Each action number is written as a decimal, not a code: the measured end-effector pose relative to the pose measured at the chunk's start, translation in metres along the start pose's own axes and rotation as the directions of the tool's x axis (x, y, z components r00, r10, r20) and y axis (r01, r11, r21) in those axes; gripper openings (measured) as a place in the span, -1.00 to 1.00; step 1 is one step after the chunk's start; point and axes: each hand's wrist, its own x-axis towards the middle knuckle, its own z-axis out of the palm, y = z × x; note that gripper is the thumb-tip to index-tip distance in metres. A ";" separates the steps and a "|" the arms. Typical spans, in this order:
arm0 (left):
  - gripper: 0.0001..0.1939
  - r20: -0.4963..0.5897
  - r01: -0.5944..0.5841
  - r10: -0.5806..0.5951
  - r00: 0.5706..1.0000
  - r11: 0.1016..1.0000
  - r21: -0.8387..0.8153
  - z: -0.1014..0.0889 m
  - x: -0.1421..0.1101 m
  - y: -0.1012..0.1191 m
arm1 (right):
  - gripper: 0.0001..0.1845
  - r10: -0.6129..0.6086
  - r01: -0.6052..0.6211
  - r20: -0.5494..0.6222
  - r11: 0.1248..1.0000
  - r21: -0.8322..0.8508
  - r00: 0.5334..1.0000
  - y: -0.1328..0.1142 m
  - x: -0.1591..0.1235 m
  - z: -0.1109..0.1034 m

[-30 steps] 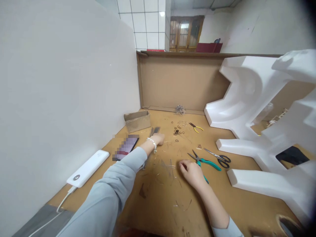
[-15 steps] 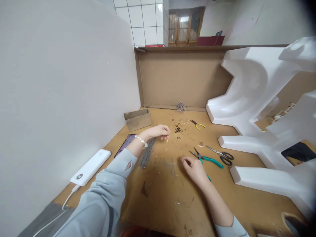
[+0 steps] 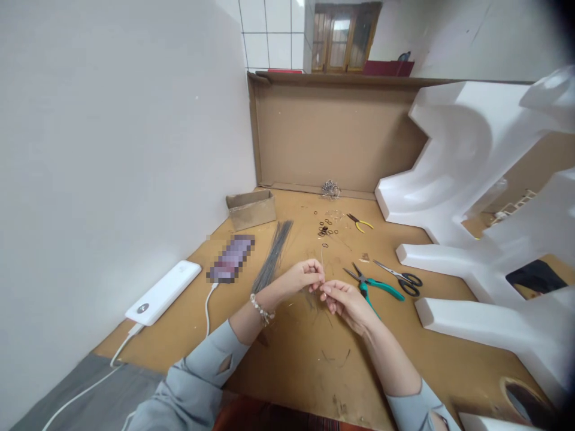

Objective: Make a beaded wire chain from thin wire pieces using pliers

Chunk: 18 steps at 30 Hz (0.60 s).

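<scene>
A thin wire (image 3: 322,258) stands up from the pinched fingers of my left hand (image 3: 308,275). My right hand (image 3: 344,301) meets it fingertip to fingertip, closed on the lower end of the same wire; a small shiny bit shows at its fingers. Beside my left forearm lies a bundle of straight grey wires (image 3: 273,254). Beyond the hands, several small dark rings (image 3: 324,230) are scattered on the brown table. Green-handled pliers (image 3: 381,288) lie open just right of my right hand.
Black-handled scissors (image 3: 406,280) and yellow-handled pliers (image 3: 360,223) lie to the right. A cardboard box (image 3: 252,211), a phone (image 3: 231,258) and a white power bank (image 3: 164,293) are on the left. A tangled wire pile (image 3: 330,189) sits at the back; white foam (image 3: 449,257) borders the right.
My left hand has come down and toward me with the wire, uncovering the phone and the wire bundle. My right hand has moved slightly left to meet it and now grips the wire.
</scene>
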 end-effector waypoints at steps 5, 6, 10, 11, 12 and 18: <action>-0.71 -0.110 -0.091 0.069 0.991 0.975 -0.205 -0.006 -0.012 0.002 | -0.83 0.101 -0.109 0.095 0.991 0.083 0.990 -0.002 -0.002 0.000; -0.69 -0.129 -0.112 0.083 0.988 0.965 -0.238 -0.008 -0.014 0.001 | -0.82 0.104 -0.115 0.109 0.988 0.104 0.989 -0.003 -0.002 -0.001; -0.69 -0.161 -0.132 0.079 0.984 0.926 -0.354 -0.015 -0.018 -0.006 | -0.81 0.048 -0.057 0.045 0.973 0.223 0.998 -0.006 -0.002 -0.004; -0.70 -0.171 -0.133 0.071 0.983 0.912 -0.388 -0.016 -0.019 -0.009 | -0.81 0.027 -0.030 0.016 0.969 0.247 1.000 -0.006 -0.002 -0.004; -0.72 -0.183 -0.137 0.064 0.981 0.895 -0.424 -0.015 -0.019 -0.012 | -0.81 0.005 -0.002 -0.009 0.965 0.264 1.000 -0.006 -0.002 -0.003; -0.77 -0.144 -0.081 -0.009 0.990 0.788 -0.610 -0.002 -0.019 -0.023 | -0.81 -0.164 0.211 -0.208 0.949 0.234 0.964 -0.002 0.000 0.006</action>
